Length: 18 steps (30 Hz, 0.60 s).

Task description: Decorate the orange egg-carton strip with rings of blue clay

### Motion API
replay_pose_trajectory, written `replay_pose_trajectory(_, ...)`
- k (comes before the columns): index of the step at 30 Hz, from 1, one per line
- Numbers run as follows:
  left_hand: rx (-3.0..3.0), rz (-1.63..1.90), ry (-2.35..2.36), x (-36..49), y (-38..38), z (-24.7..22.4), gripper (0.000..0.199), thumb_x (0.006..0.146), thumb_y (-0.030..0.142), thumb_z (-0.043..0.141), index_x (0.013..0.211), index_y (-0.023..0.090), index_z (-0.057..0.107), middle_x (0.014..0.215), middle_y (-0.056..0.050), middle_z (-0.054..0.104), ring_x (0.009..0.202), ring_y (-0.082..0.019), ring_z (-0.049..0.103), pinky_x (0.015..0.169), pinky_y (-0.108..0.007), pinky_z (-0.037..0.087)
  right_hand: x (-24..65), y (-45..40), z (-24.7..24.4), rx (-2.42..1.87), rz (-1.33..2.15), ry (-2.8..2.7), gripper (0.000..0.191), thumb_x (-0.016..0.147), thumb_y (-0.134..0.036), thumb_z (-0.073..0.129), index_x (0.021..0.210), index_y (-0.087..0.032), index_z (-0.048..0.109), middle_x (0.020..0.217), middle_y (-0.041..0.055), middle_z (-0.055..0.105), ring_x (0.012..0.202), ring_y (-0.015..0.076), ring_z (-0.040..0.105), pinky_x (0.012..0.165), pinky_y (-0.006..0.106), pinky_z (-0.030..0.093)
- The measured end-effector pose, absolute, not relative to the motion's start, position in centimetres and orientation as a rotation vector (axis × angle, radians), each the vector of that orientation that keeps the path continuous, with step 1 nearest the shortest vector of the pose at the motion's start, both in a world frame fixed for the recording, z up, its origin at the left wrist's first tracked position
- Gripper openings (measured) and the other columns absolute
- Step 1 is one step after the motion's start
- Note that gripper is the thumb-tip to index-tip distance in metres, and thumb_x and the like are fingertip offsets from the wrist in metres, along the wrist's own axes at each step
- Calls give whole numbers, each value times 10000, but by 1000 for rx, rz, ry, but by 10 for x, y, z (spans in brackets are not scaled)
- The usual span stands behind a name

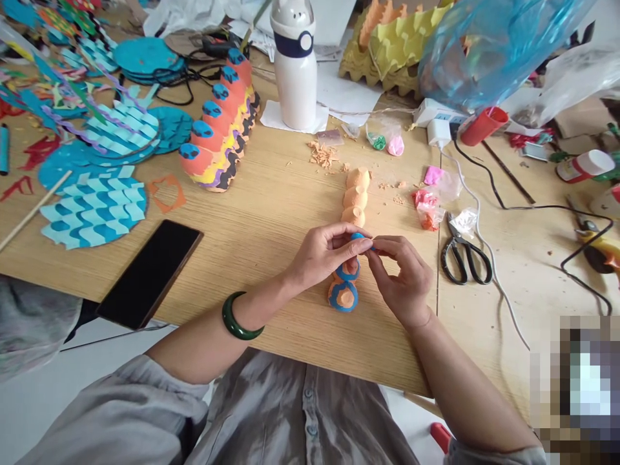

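An orange bumpy strip (355, 197), like a row cut from an egg carton, lies lengthwise in front of me. Its nearest bumps carry rings of blue clay (343, 297) around their orange tips. My left hand (334, 250) bends over the middle of the strip, thumb and fingers closed on a small piece of blue clay (357, 237). From the other side my right hand (400, 268) pinches the same blue piece between thumb and fingertips. The fingers partly hide the piece and the bump beneath it.
A finished-looking orange carton piece (217, 123) with blue tops stands behind left. A phone (151, 274) lies at the front edge. Black scissors (464, 255), clay packets (429, 206) and cables are on the right. A white bottle (296, 77) stands at the back.
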State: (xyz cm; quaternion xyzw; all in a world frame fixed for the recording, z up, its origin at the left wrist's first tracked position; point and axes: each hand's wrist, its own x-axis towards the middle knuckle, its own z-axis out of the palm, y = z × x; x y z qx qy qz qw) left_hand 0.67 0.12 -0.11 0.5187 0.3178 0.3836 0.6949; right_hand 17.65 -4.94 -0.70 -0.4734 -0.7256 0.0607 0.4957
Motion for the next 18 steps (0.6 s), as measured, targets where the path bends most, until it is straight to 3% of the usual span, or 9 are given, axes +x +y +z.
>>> replay_pose_trajectory(5, 1098, 1014, 849, 8, 8, -6, 271, 822, 351, 828, 967, 132, 760, 739, -6, 723, 612, -92, 657, 612, -205, 557, 174, -54, -8, -1177, 478, -1578, 84, 960, -158, 703, 985, -238, 700, 891, 6, 739, 731, 137, 734, 664, 296, 656)
replay_pose_trajectory(8, 851, 1068, 871, 7, 17, -4, 218, 834, 262, 757, 1007, 129, 754, 790, -11, 736, 652, -99, 669, 666, -233, 582, 172, -53, -7, -1179, 680, -1363, 10, 964, -233, 721, 970, -233, 714, 893, -9, 720, 698, 119, 738, 662, 278, 661)
replay_pose_trajectory(12, 568, 1030, 818, 5, 24, 0, 200, 845, 203, 655, 989, 109, 758, 858, -24, 707, 665, -79, 624, 611, -214, 536, 171, -51, -6, -1200, 786, -1217, 148, 984, -372, 700, 978, -227, 728, 900, 0, 735, 665, 117, 733, 642, 283, 663)
replay_pose_trajectory(15, 580, 1022, 769, 6, 23, 0, 225, 822, 201, 740, 1025, 110, 772, 852, -11, 683, 663, -60, 587, 600, -198, 498, 172, -48, -8, -1237, 800, -1197, 229, 967, -451, 711, 985, -223, 728, 889, 11, 753, 640, 125, 723, 621, 295, 667)
replay_pose_trajectory(18, 687, 1042, 777, 6, 19, -3, 397, 793, 222, 832, 1174, 145, 752, 880, -7, 703, 634, -47, 557, 545, -185, 440, 173, -46, -11, -1260, 808, -1180, 239, 946, -456, 736, 987, -220, 723, 872, 12, 761, 630, 126, 720, 613, 296, 666)
